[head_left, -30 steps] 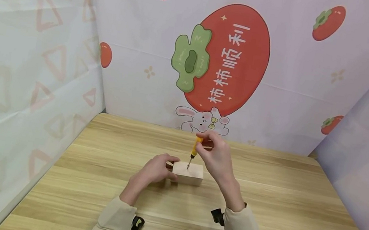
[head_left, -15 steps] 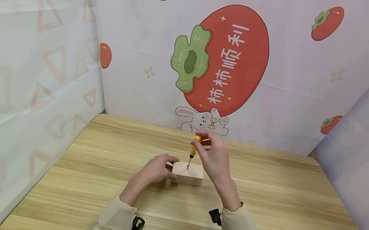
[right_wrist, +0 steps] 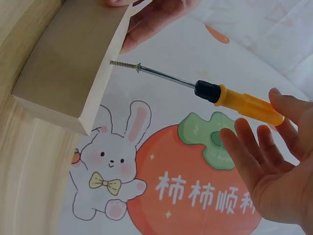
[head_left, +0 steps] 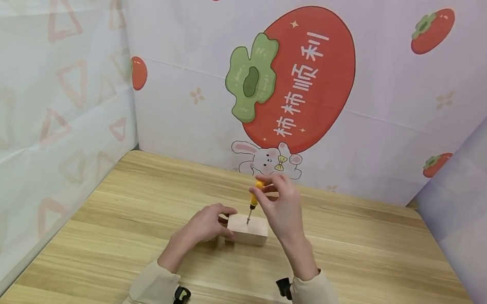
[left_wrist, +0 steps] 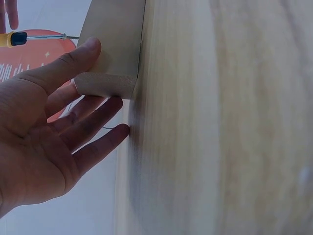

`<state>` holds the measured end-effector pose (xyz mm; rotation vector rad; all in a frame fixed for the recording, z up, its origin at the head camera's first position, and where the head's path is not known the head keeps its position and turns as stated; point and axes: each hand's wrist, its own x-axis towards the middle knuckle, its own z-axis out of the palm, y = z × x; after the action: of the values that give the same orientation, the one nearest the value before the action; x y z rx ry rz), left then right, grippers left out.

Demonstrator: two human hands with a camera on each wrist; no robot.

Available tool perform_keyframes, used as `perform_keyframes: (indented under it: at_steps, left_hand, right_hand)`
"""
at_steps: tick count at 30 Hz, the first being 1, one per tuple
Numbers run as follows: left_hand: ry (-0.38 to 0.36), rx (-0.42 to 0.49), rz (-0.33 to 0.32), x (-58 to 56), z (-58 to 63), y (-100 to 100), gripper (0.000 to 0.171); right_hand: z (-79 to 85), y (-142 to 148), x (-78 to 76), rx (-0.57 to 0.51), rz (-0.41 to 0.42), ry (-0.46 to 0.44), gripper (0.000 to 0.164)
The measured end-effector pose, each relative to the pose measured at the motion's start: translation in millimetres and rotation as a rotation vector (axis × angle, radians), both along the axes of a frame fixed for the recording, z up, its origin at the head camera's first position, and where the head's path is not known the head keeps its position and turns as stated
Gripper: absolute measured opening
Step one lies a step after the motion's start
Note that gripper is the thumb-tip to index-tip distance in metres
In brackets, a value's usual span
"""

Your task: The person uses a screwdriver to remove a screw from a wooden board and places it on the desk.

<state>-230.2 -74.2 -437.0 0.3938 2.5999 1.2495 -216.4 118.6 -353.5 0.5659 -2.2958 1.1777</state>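
Note:
A pale wooden block (head_left: 246, 237) lies flat on the table. My left hand (head_left: 205, 222) grips its left end, thumb on the near side and fingers at the far side; the left wrist view shows the thumb (left_wrist: 73, 62) against the wood. A threaded screw (right_wrist: 125, 65) stands in the block's top face, most of its thread exposed. On its head sits the tip of a screwdriver (right_wrist: 249, 107) with a yellow handle and black collar. My right hand (head_left: 284, 212) pinches the handle's top end between thumb and index finger, its other fingers extended beside it.
The wood-grain table (head_left: 350, 260) stretches around the block on all sides. Printed cloth (head_left: 173, 121) hangs behind the table, with more cloth along the left and right sides. Black wrist straps (head_left: 181, 297) show at both sleeves.
My right hand has shifted slightly left, bringing the screwdriver more upright over the screw. The left hand and the block have stayed in place.

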Motion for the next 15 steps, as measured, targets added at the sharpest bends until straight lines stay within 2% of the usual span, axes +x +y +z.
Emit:
perform_keyframes:
  at_steps: [5, 10, 15]
  left_hand:
    - [-0.004, 0.004, 0.005, -1.6, -1.5, 1.4, 0.065]
    - [-0.006, 0.007, 0.005, -2.8, -3.2, 1.3, 0.065]
    - [-0.008, 0.012, 0.009, -2.4, -3.4, 0.6, 0.065]
  right_hand:
    - [1.6, -4.7, 4.7, 0.011, -0.046, 0.034, 0.024]
    - [4.4, -4.8, 4.7, 0.008, -0.034, 0.027, 0.022]
    - [6.0, -1.1, 3.0, -0.020, -0.001, -0.017, 0.019]
